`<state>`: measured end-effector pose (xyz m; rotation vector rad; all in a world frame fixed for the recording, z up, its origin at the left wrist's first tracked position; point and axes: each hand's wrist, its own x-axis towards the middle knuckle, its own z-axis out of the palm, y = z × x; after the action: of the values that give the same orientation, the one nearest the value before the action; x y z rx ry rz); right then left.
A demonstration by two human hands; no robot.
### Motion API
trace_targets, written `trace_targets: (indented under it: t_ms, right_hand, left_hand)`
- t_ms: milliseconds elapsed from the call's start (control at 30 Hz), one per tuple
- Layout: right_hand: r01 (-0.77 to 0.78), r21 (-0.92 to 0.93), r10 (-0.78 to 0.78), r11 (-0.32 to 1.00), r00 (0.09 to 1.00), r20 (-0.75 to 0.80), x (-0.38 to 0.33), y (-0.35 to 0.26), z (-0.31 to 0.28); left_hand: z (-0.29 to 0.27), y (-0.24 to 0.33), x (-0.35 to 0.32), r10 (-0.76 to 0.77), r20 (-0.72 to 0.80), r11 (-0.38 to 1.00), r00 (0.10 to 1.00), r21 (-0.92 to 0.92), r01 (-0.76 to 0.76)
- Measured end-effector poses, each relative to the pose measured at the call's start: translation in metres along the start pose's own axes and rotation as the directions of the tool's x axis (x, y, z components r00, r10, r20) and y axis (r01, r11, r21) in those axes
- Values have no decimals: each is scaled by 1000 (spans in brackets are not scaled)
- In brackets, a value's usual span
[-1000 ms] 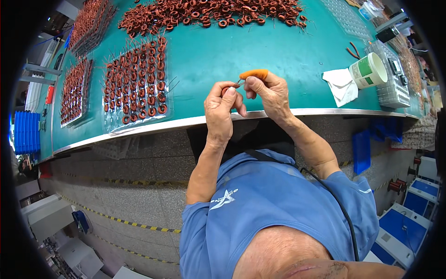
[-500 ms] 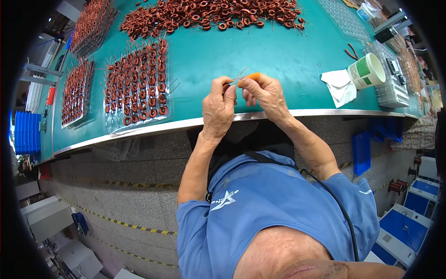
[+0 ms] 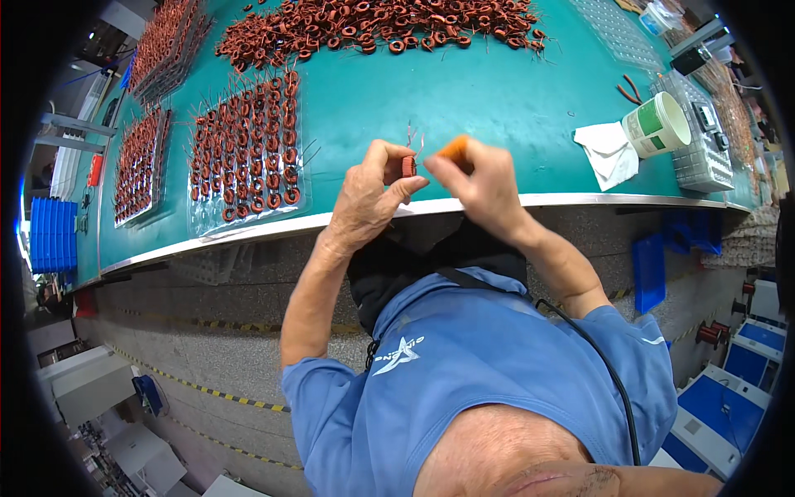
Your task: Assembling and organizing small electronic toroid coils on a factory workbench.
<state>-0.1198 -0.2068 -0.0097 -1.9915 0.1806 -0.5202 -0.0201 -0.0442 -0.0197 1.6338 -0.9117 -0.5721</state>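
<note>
My left hand (image 3: 368, 195) is closed round a copper-wound ring coil (image 3: 408, 166), pinched between thumb and fingers just above the table's front edge. Thin wire leads (image 3: 416, 137) stick up from the coil, away from me. Close beside it on the right is my right hand (image 3: 484, 182), smeared by motion. Something orange (image 3: 453, 149) shows at its index finger, perhaps a finger cover; the blur hides whether the fingers hold anything. To the left of my hands lies a clear plastic tray (image 3: 302, 186) filled with rows of similar coils.
A heap of loose coils (image 3: 373, 25) lies at the back of the green table (image 3: 497, 99). More filled trays (image 3: 141, 166) stand at left. At right are a white cloth (image 3: 609, 153), a tipped white-and-green bucket (image 3: 654, 124), pliers (image 3: 629, 89) and a grey tray stack (image 3: 704, 157).
My hands have moved apart slightly. My left hand has turned, so the coil shows more plainly, with its leads upright. My right hand has come off the leads and shifted a little right.
</note>
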Motion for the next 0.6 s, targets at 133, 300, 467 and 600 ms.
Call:
trace_targets:
  t_ms: [133, 300, 467, 600]
  right_hand:
    - [-245, 364, 238, 899, 969, 66, 6, -19, -11]
    - [-357, 568, 259, 741, 933, 249, 17, 1, -7]
    - [-366, 551, 246, 750, 927, 282, 18, 5, 7]
    - [-297, 334, 251, 894, 952, 176, 28, 14, 0]
  left_hand:
    - [22, 1, -1, 209, -126, 790, 970, -563, -243]
    - [32, -13, 0, 220, -137, 652, 966, -716, -250]
    - [21, -18, -14, 111, -128, 751, 986, -638, -167]
    - [-3, -20, -31, 74, -198, 814, 977, -554, -174]
